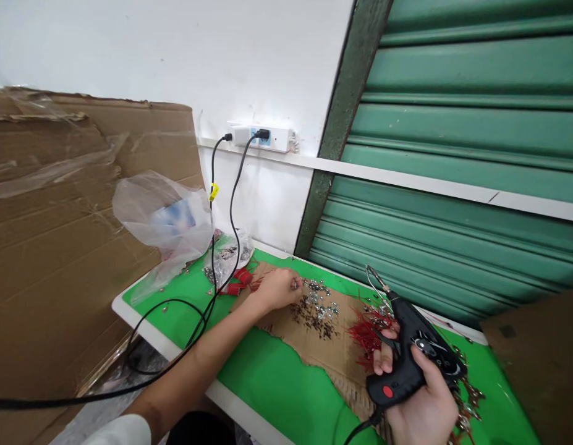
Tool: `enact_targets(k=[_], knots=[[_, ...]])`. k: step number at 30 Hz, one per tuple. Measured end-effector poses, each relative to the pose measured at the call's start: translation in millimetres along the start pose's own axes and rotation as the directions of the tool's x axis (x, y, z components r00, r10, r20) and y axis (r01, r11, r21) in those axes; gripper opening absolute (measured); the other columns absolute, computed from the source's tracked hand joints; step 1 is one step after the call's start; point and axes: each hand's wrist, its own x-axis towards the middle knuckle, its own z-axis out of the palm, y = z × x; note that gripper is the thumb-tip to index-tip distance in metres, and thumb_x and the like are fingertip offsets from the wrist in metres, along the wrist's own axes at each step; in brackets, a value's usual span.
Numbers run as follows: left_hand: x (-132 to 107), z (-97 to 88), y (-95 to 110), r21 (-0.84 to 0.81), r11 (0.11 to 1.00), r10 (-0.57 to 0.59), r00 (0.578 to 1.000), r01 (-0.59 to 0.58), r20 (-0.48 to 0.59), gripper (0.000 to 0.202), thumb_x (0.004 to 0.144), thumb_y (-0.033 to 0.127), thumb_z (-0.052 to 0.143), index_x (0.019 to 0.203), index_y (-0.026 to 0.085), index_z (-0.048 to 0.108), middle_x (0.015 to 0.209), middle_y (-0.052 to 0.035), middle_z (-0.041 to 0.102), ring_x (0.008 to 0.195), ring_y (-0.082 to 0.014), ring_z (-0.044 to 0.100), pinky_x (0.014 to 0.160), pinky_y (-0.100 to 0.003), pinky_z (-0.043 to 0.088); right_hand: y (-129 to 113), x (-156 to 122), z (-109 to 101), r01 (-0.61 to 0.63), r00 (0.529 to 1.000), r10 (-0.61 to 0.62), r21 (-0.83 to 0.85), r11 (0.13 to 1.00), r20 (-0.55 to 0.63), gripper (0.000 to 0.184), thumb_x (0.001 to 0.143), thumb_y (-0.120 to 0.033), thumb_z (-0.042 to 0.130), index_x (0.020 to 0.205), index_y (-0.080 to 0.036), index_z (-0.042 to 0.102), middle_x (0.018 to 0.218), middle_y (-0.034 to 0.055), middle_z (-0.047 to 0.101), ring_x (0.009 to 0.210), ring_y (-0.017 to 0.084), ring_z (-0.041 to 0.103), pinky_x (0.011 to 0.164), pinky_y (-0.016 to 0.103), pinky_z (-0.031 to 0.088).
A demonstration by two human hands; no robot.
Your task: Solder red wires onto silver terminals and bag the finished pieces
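Note:
My right hand grips a black soldering gun with a red button on its handle, its metal tip pointing up and left over a tangle of red wires. My left hand reaches across the table with its fingers pinched at the edge of a scatter of small silver metal parts. Whether a part is between the fingers I cannot tell. The parts and some dark specks lie on a torn piece of brown cardboard on the green table.
Two black cords run from a white wall socket strip down across the table's left end. Clear plastic bags and red pieces lie at the back left. Large cardboard sheets lean on the left; a green roller shutter stands behind.

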Motion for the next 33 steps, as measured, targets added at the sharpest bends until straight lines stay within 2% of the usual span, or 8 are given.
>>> enact_targets(k=[4,6,11,15,21,24,27,33], knots=[[-15.9,-8.4,-12.9,0.004,0.997,0.080,0.991,-0.081,0.103,0.017,0.078,0.021,0.055,0.074,0.018,0.071,0.070,-0.0019,0.070,0.064,-0.0129,0.059,0.060,-0.022,0.038,0.2,-1.5,4.1,-0.037,0.999,0.037,-0.009,0.999,-0.027,0.028,0.068,-0.032,0.072,0.093,-0.020,0.069,0.075,0.0036,0.065,0.048,0.012,0.044,0.044,0.026,0.043],[-22.6,-7.3,-17.7,0.023,0.997,0.067,0.992,-0.070,0.110,0.016,0.079,0.023,0.056,0.072,0.018,0.070,0.068,-0.0016,0.068,0.063,-0.0129,0.058,0.057,-0.023,0.035,0.7,-2.0,5.6,-0.056,0.998,0.055,-0.017,0.998,-0.038,0.029,0.067,-0.033,0.073,0.092,-0.019,0.070,0.074,0.0036,0.065,0.047,0.012,0.044,0.043,0.026,0.043],[-34.0,-2.9,-19.0,0.044,0.999,-0.016,0.999,0.015,0.028,0.019,0.082,0.034,0.059,0.093,0.023,0.071,0.084,-0.0023,0.072,0.079,-0.0168,0.063,0.064,-0.024,0.040,2.6,-2.0,5.7,-0.074,0.996,0.073,-0.012,0.997,-0.059,0.033,0.063,-0.033,0.076,0.092,-0.019,0.070,0.077,0.0035,0.065,0.048,0.012,0.045,0.043,0.026,0.043],[-37.5,-0.9,-15.4,0.037,0.998,-0.043,0.998,0.042,0.045,0.022,0.085,0.038,0.057,0.096,0.026,0.072,0.083,-0.0014,0.073,0.076,-0.0173,0.064,0.063,-0.024,0.040,2.9,-1.8,4.5,-0.090,0.993,0.089,-0.012,0.996,-0.072,0.034,0.063,-0.034,0.077,0.093,-0.018,0.071,0.076,0.0040,0.065,0.048,0.013,0.046,0.043,0.026,0.044],[-35.9,2.4,-18.4,0.065,0.997,-0.049,0.998,0.047,0.038,0.021,0.086,0.038,0.056,0.092,0.025,0.072,0.083,-0.0022,0.072,0.078,-0.0176,0.066,0.066,-0.024,0.045,4.0,-1.6,2.9,-0.117,0.990,0.115,-0.024,0.993,-0.087,0.037,0.064,-0.035,0.077,0.096,-0.018,0.071,0.070,0.0033,0.063,0.048,0.013,0.047,0.043,0.024,0.046],[-30.6,-0.2,-22.4,0.087,0.994,-0.069,0.997,0.072,-0.036,0.021,0.086,0.035,0.056,0.098,0.026,0.070,0.094,-0.0025,0.073,0.087,-0.0177,0.067,0.071,-0.023,0.048,6.7,-0.5,3.8,-0.134,0.988,0.130,-0.038,0.990,-0.081,0.035,0.064,-0.035,0.077,0.094,-0.019,0.071,0.067,0.0031,0.062,0.048,0.013,0.047,0.042,0.025,0.046],[-21.7,-2.1,-25.1,0.152,0.972,-0.163,0.979,0.181,-0.123,0.022,0.088,0.035,0.052,0.100,0.027,0.069,0.103,-0.0028,0.072,0.094,-0.0193,0.067,0.074,-0.024,0.051,10.0,0.7,6.0,-0.142,0.987,0.138,-0.055,0.988,-0.081,0.037,0.063,-0.034,0.078,0.096,-0.020,0.070,0.072,0.0039,0.064,0.048,0.013,0.047,0.042,0.025,0.046],[-10.0,-1.5,-23.6,0.240,0.931,-0.272,0.961,0.275,-0.047,0.025,0.089,0.038,0.049,0.098,0.023,0.069,0.098,-0.0073,0.073,0.095,-0.0244,0.069,0.077,-0.031,0.055,14.2,0.2,7.6,-0.199,0.977,0.193,-0.063,0.978,-0.095,0.036,0.061,-0.035,0.079,0.093,-0.020,0.070,0.072,0.0026,0.064,0.048,0.012,0.046,0.042,0.024,0.045]])
